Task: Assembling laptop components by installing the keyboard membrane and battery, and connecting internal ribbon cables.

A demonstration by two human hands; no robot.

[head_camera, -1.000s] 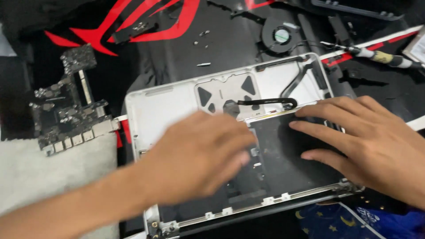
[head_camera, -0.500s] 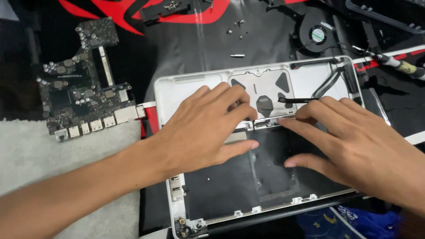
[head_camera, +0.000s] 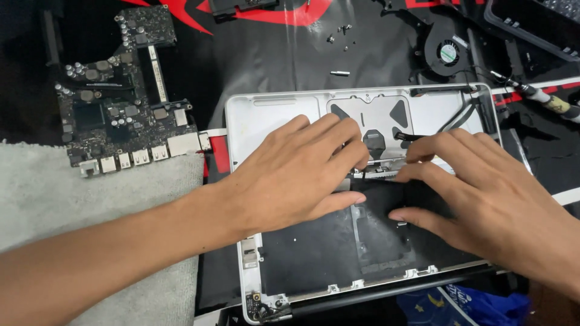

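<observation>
An opened silver laptop case lies in the middle of the head view, its inside bare with a black panel and a grey trackpad plate. My left hand lies flat across the case, fingertips at the seam between trackpad plate and black panel. My right hand rests opposite it, fingers pressed on the same seam and on the black panel. Neither hand holds a loose thing. What lies under the palms is hidden.
A removed circuit board lies at the left, partly on a grey towel. A round black fan, several loose screws, a screwdriver and a black tray sit at the back on a black and red mat.
The view has shifted, so the case and board sit further right and lower. Both hands slid toward the seam by the trackpad plate and now meet there.
</observation>
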